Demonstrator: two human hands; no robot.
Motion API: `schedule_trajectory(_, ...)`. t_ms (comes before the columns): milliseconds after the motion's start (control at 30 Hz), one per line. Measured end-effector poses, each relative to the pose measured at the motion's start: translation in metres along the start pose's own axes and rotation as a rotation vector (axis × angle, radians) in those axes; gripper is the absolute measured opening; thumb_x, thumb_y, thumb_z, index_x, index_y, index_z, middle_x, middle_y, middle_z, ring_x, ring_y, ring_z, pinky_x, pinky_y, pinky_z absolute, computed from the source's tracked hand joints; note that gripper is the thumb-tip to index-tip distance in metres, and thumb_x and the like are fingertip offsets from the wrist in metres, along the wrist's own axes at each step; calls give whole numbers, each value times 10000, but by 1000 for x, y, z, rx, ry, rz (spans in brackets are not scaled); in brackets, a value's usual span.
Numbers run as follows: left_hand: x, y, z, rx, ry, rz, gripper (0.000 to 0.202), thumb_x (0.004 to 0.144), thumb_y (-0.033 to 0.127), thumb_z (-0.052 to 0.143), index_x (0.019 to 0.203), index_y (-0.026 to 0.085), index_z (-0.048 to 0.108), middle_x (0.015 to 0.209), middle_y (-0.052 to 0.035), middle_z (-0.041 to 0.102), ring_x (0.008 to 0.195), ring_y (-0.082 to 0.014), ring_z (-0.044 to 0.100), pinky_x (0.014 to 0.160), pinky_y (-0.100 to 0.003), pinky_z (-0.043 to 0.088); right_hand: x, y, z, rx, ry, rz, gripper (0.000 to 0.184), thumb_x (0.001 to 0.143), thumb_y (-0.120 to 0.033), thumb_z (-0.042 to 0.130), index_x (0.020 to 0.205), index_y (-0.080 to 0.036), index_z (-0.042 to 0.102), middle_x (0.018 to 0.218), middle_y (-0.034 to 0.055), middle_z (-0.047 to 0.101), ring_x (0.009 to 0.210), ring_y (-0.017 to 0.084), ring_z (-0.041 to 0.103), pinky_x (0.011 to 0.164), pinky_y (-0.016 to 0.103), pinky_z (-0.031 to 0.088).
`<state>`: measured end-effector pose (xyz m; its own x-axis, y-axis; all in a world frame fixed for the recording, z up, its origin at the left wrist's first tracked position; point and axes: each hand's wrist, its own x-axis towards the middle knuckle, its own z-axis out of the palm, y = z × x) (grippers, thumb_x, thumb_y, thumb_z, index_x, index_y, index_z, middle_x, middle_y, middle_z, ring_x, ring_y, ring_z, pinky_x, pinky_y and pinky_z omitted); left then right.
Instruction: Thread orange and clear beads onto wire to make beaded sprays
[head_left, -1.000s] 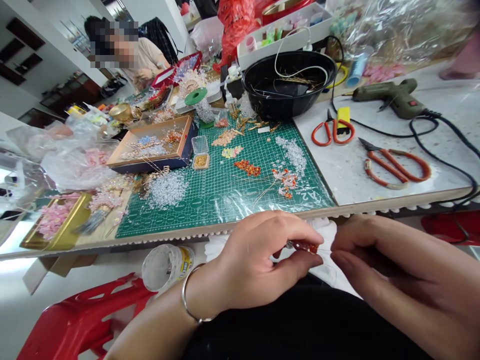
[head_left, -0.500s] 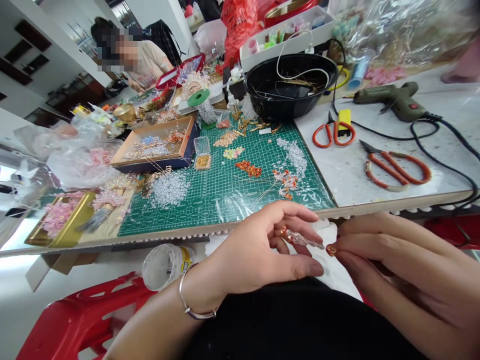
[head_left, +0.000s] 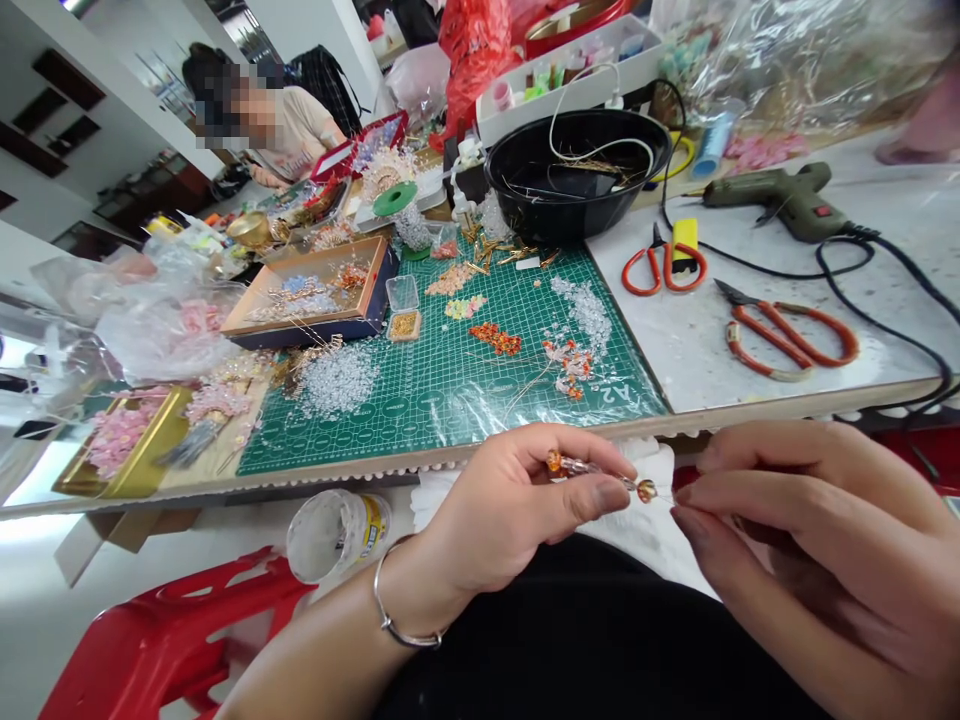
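Note:
My left hand (head_left: pixel 517 505) is closed in a pinch on a short beaded strand (head_left: pixel 592 472) of clear and orange beads, held over my lap just below the table edge. My right hand (head_left: pixel 795 525) sits right beside it, fingers pressed together at the strand's right end, where an orange bead (head_left: pixel 646 490) shows. A fine wire seems to run between the two hands. A silver bangle (head_left: pixel 397 620) circles my left wrist. On the green cutting mat (head_left: pixel 450 385) lie piles of clear beads (head_left: pixel 337 378) and orange beads (head_left: pixel 496 338).
A black bowl (head_left: pixel 577 170), two orange-handled scissors (head_left: pixel 664 265) (head_left: pixel 787 335), a green glue gun (head_left: pixel 780 195) with cable, a wooden tray (head_left: pixel 311 290) and plastic bags crowd the table. Another person sits at the far left end. A red stool (head_left: pixel 150 650) and a white jar (head_left: pixel 337 530) are below.
My left fingers have closed on the strand again and lifted its left end a little. The orange bead at the right end now sits clear of my right fingertips.

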<state>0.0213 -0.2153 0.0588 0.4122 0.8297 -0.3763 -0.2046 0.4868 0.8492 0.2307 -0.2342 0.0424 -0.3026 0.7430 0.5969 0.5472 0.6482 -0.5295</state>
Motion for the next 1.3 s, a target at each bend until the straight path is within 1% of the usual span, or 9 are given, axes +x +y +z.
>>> schedule_trajectory(133, -3, 1, -1, 50, -8, 32, 197, 798, 304, 848, 904, 172, 748, 654, 56, 546, 491, -17, 363, 477, -208, 244, -2, 1, -1, 57, -30, 108, 102, 916, -182, 590, 873, -272, 612, 986, 76, 577, 822, 195, 619, 605, 316, 500)
schedule_trajectory(267, -5, 2, -2, 98, -14, 41, 181, 813, 302, 833, 909, 174, 747, 721, 41, 582, 513, -18, 385, 488, -204, 267, -3, 3, -3, 177, -70, 185, 110, 934, -213, 573, 849, -282, 590, 992, 73, 574, 890, 214, 620, 661, 297, 535)
schedule_trajectory(367, -6, 2, -4, 104, -24, 45, 173, 822, 303, 825, 913, 179, 745, 694, 47, 551, 508, -20, 374, 475, -203, 249, -3, 5, -3, 259, -106, 233, 115, 946, -246, 577, 836, -278, 569, 991, 58, 572, 914, 204, 616, 670, 273, 533)
schedule_trajectory(533, -6, 2, -4, 117, -33, 48, 174, 826, 297, 820, 927, 179, 742, 708, 38, 559, 516, -29, 397, 474, -204, 262, -6, 8, -4, 329, -155, 252, 107, 956, -264, 572, 851, -285, 564, 974, 35, 560, 853, 178, 611, 617, 247, 522)
schedule_trajectory(667, -6, 5, -2, 164, -24, 62, 193, 805, 311, 836, 895, 169, 742, 740, 30, 602, 517, -28, 421, 491, -203, 301, -7, 4, -5, 305, -121, 295, 111, 945, -311, 582, 838, -297, 562, 971, 37, 552, 870, 205, 593, 644, 280, 523)
schedule_trajectory(900, -8, 7, 0, 217, -4, 76, 182, 813, 314, 826, 911, 176, 759, 772, 22, 621, 529, -34, 439, 530, -203, 347, -5, 0, -6, 197, -99, 268, 87, 919, -288, 585, 838, -309, 562, 947, 49, 573, 834, 228, 612, 600, 314, 529)
schedule_trajectory(1033, -8, 12, 5, 308, 12, 119, 176, 812, 331, 823, 872, 173, 775, 828, -16, 660, 640, -82, 518, 599, -211, 415, -6, 0, -5, 113, -76, 149, 121, 884, -168, 598, 837, -278, 584, 946, 71, 579, 828, 220, 622, 564, 311, 508)
schedule_trajectory(1133, -7, 14, 8, 385, 31, 190, 162, 832, 333, 803, 870, 176, 788, 879, -45, 693, 756, -126, 582, 677, -228, 460, -5, -1, -3, 53, -53, 79, 121, 887, -151, 608, 914, -268, 620, 986, 85, 604, 858, 221, 645, 584, 321, 524)
schedule_trajectory(1300, -10, 13, 6, 469, 32, 194, 193, 864, 355, 774, 957, 189, 805, 962, -62, 722, 724, -112, 581, 650, -229, 459, -2, -1, 0, 5, -21, -34, 201, 890, -70, 601, 1002, -226, 658, 1029, 89, 622, 889, 197, 665, 671, 303, 543)
